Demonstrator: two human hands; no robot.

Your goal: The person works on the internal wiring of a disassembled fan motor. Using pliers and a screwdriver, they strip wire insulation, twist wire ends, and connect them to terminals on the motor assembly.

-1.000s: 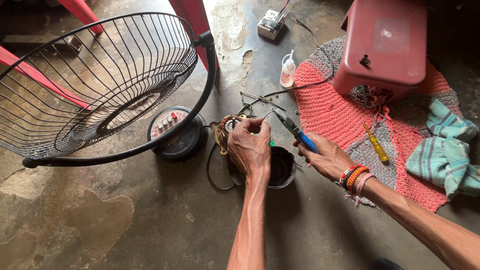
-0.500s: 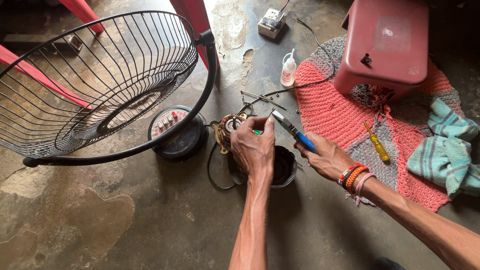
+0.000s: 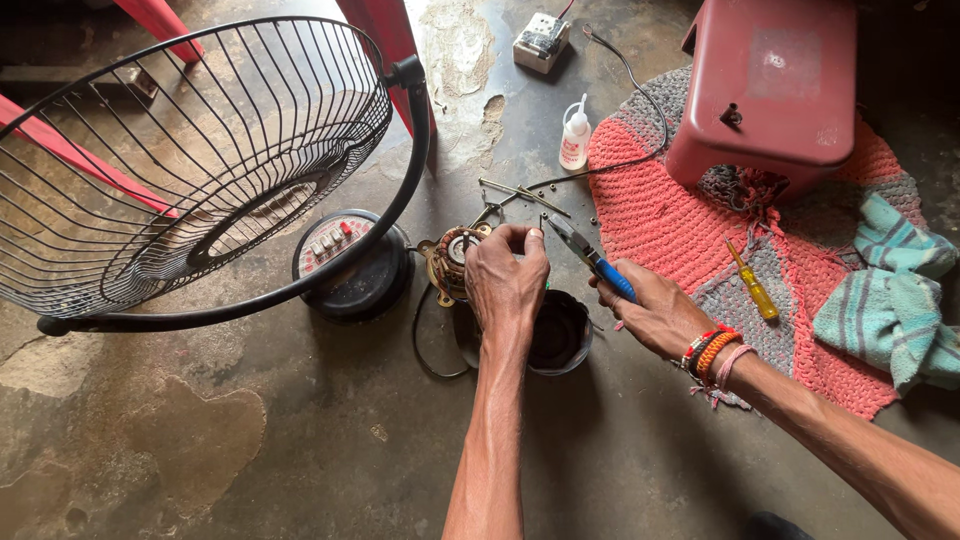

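Note:
My left hand [image 3: 507,278] rests on top of a small fan motor with copper windings [image 3: 448,260], fingers curled and gripping its upper part. Blue-handled pliers [image 3: 592,258] sit in my right hand [image 3: 655,312], jaws pointing up-left toward the motor and my left fingertips. A black round housing [image 3: 562,335] lies on the concrete floor right below both hands. Black cable loops out from under the motor.
A black wire fan guard [image 3: 200,170] leans at the left over a round black base with buttons [image 3: 345,262]. Red stool [image 3: 775,85], pink knitted mat [image 3: 680,215], yellow screwdriver [image 3: 752,283], striped cloth [image 3: 885,300], white squeeze bottle [image 3: 574,136], loose screws and rods [image 3: 520,192], grey box [image 3: 540,40].
My left hand has shifted slightly on the motor and the pliers have edged closer to it. Nothing else on the floor has moved.

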